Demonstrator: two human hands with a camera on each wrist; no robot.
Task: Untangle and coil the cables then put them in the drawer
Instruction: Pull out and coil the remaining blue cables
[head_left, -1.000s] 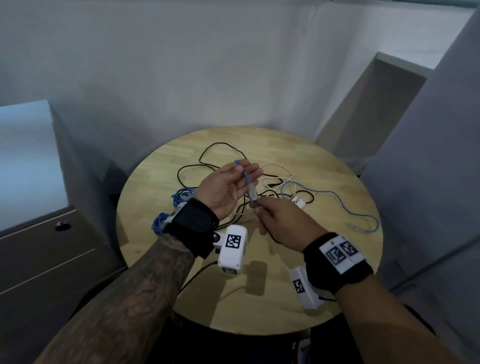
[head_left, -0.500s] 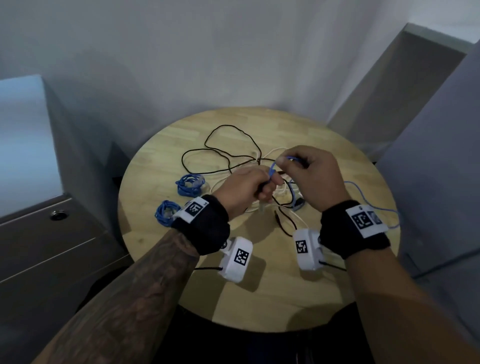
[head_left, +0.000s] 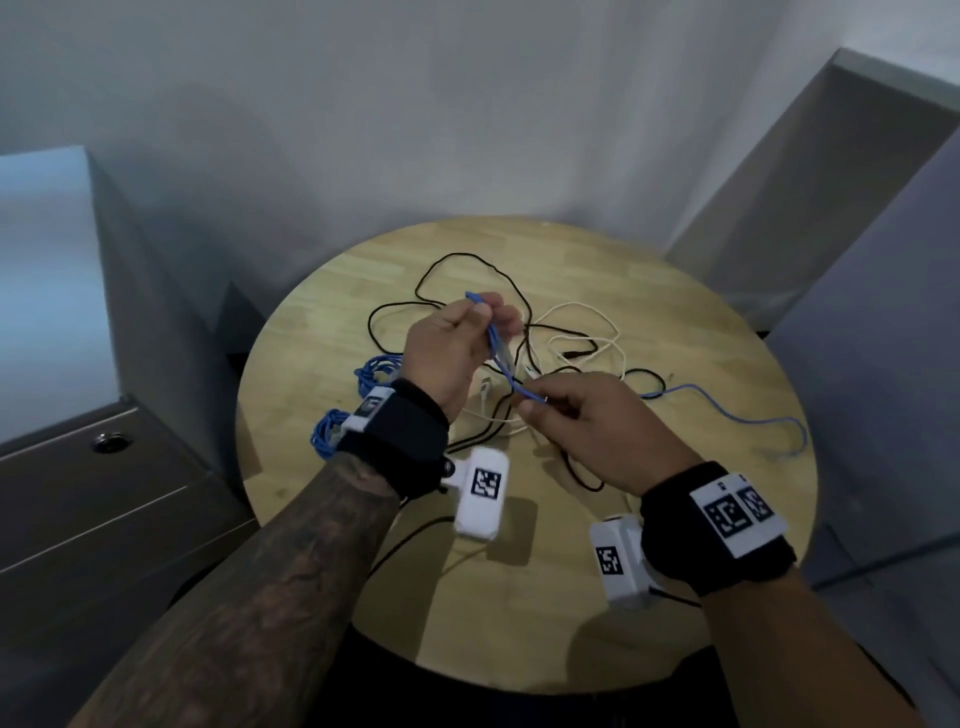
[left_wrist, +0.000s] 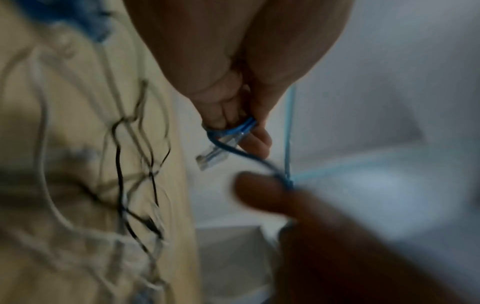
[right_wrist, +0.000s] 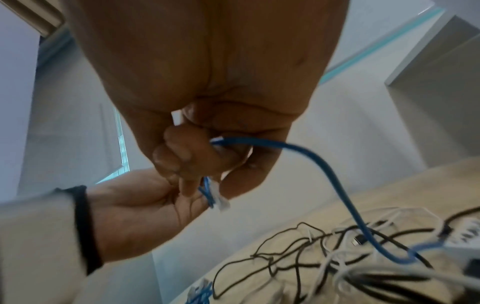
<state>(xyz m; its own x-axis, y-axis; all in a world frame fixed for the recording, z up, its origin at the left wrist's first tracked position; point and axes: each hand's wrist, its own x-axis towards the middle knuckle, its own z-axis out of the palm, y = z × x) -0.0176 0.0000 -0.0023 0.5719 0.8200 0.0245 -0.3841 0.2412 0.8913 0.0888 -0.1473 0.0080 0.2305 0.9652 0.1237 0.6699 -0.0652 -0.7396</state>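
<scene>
Head view: right hand dropped below left hand, stretching blue cable.

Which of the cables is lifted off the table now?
The loose blue cable, pinched between left hand and right hand; black cable and white cable lie flat.

Left wrist view blurs the right hand and the tangled cables.

Blue cable looped between both grips above tangled black and white cables.
</scene>
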